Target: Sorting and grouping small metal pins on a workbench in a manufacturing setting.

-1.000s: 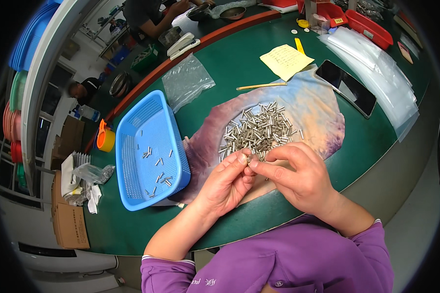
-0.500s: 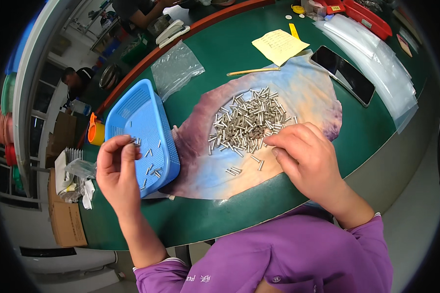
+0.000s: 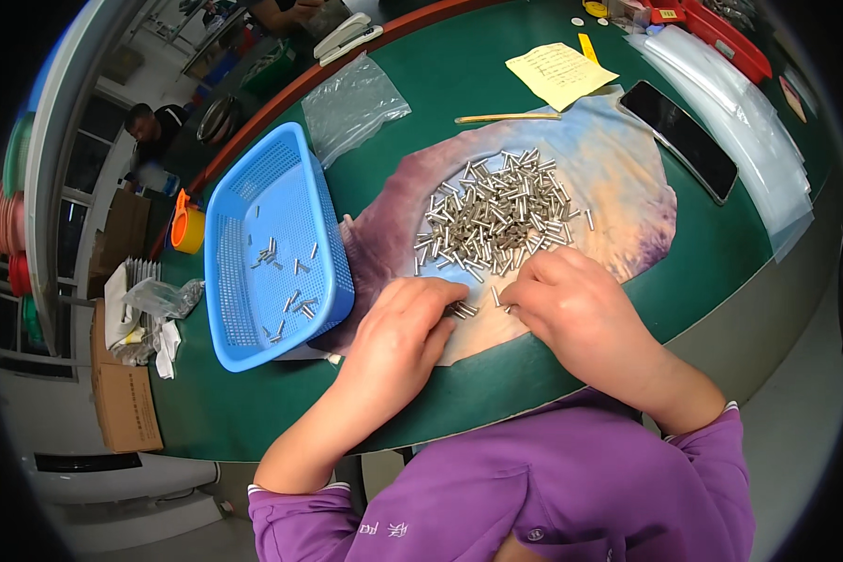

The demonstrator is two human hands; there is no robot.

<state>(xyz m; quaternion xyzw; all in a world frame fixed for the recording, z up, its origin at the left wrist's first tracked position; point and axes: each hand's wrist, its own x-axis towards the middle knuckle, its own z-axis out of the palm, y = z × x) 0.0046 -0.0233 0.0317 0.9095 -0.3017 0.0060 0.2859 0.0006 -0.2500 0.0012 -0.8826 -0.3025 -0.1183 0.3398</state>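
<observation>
A heap of small silver metal rivets (image 3: 501, 211) lies on a tie-dyed cloth (image 3: 628, 187) in front of me. My left hand (image 3: 398, 328) is at the cloth's near edge, its fingers curled down onto a few loose rivets (image 3: 465, 309); the fingertips are partly hidden. Close by on the right, my right hand (image 3: 571, 300) pinches at a rivet (image 3: 507, 305) just below the heap. Another rivet (image 3: 495, 296) stands out between the two hands. To the left, a blue plastic basket (image 3: 337, 272) with mesh walls holds several scattered rivets (image 3: 300, 306).
Beyond the cloth lie a pencil-like stick (image 3: 506, 118), a yellow note (image 3: 562, 75), a phone (image 3: 681, 140) and clear plastic sheets (image 3: 740, 122). A plastic bag (image 3: 356, 103) is behind the basket. An orange tape dispenser (image 3: 188, 228) stands left. Another person (image 3: 155, 131) is in the background.
My left hand has come from over the basket to the loose rivets on the cloth. More rivets lie in the basket. My right hand has shifted slightly nearer, below the heap.
</observation>
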